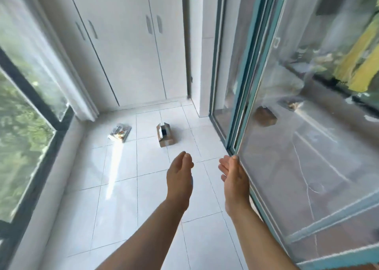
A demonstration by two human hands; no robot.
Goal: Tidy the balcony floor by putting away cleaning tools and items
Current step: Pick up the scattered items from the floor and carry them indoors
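White floor tiles (123, 198) fill the balcony, with cupboards (131, 44) at the far end. Your left hand (180, 179) and right hand (233, 179) are both empty, fingers relaxed and nearly straight, palms turned to each other; the right one is just beside the door frame (242, 105). Ahead and a little to the left lies the box (165, 135), open, its long axis pointing away from you. The left hand looks nearer to it. The packet (120, 132) lies further left. No writing can be read.
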